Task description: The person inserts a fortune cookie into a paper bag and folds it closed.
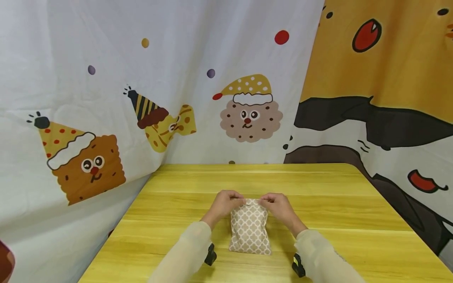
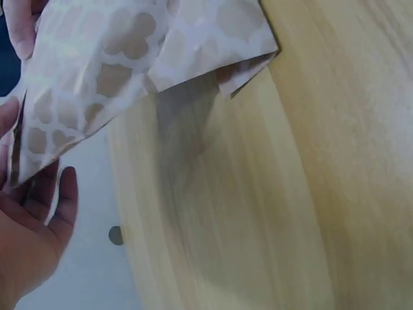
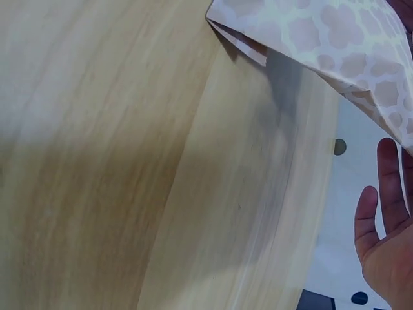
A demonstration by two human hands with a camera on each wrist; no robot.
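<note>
A beige paper bag [image 1: 249, 228] with a white lattice pattern stands on the table, its top edge between both hands in the head view. My left hand [image 1: 226, 204] pinches the bag's upper left corner, thumb in front. At the upper right corner, my right hand [image 1: 280, 207] pinches the edge in the same way. The left wrist view shows the patterned paper [image 2: 122, 77] running down to the left fingers [image 2: 48, 200]. In the right wrist view, the right hand [image 3: 390, 239] is partly cut off by the frame edge. What the bag contains is hidden.
The yellow wood-grain table [image 1: 170, 220] extends around the bag on every side. Behind it hangs a white curtain [image 1: 184, 47] printed with cartoon biscuits, meeting an orange and black printed curtain [image 1: 400, 78] at the right. A dark red object [image 1: 5, 257] shows at the left edge.
</note>
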